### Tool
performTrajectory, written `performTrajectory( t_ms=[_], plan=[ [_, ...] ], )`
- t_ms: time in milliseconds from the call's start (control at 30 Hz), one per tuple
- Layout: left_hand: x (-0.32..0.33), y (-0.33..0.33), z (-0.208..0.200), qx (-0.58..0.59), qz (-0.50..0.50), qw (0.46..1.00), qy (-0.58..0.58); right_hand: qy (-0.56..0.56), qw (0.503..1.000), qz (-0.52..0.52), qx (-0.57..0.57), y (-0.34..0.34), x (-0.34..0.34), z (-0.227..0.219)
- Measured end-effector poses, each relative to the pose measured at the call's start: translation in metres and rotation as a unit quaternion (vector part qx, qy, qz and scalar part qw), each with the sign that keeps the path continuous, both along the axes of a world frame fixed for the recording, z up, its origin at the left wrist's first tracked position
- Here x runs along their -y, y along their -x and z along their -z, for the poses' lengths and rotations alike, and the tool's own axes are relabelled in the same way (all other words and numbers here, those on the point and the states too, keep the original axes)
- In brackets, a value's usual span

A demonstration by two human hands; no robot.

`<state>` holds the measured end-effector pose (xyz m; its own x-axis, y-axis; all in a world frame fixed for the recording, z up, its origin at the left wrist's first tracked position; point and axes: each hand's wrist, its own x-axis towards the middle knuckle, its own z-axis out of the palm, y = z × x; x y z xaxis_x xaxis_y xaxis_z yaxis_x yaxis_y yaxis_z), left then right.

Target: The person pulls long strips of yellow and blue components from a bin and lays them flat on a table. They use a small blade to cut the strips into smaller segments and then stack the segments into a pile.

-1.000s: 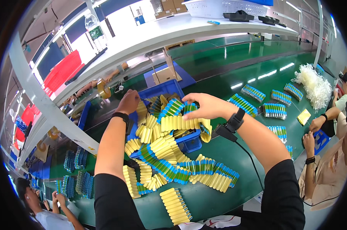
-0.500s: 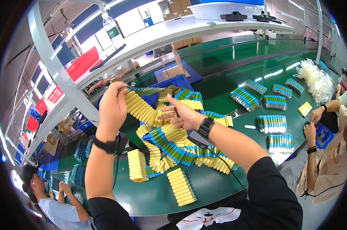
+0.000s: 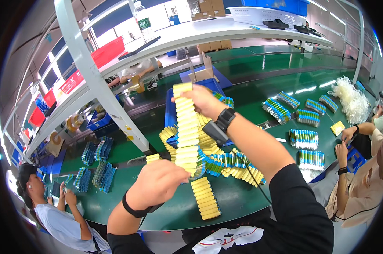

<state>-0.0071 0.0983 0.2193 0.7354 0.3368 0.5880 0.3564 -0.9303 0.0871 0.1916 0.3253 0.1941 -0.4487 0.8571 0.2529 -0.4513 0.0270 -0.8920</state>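
Green bench (image 3: 259, 91), yellow cell strip (image 3: 186, 127) upright, both hands (image 3: 159, 183) (image 3: 202, 101) pinching its ends.

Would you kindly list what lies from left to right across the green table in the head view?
Blue-green packs → left hand → held yellow strip → right hand → row of blue-tipped packs → white tangled pile.

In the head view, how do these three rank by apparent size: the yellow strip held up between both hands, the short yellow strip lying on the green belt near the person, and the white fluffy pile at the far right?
1. Held yellow strip, though nearest the camera.
2. White fluffy pile.
3. Short yellow strip on the belt.
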Motion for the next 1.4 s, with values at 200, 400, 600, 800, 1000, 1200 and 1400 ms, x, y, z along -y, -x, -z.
performTrajectory(
  t_ms=[200,400,600,800,1000,1200,1400],
  plan=[
    [-0.041,0.021,0.019,0.103,-0.1,0.982,0.122,-0.352,0.924,0.025,0.15,-0.009,0.054,-0.112],
    [-0.069,0.019,0.036,0.083,-0.073,0.982,0.15,-0.415,0.898,0.034,0.146,-0.032,0.133,-0.159],
    [-0.07,0.022,0.049,0.128,-0.077,0.97,0.19,-0.375,0.889,0.053,0.256,-0.037,0.097,-0.133],
    [-0.062,0.047,0.077,0.033,-0.173,0.957,0.229,-0.318,0.866,0.116,0.368,-0.039,0.013,-0.1],
    [-0.037,0.069,0.076,0.053,-0.258,0.94,0.217,-0.235,0.56,0.282,0.743,-0.056,-0.036,-0.037],
    [-0.012,0.074,0.092,0.047,-0.278,0.94,0.193,-0.325,0.634,0.283,0.643,-0.1,0.025,0.038],
    [-0.034,0.052,0.12,-0.182,-0.202,0.942,0.198,-0.187,0.694,0.297,0.628,-0.121,0.128,0.054]
  ],
)
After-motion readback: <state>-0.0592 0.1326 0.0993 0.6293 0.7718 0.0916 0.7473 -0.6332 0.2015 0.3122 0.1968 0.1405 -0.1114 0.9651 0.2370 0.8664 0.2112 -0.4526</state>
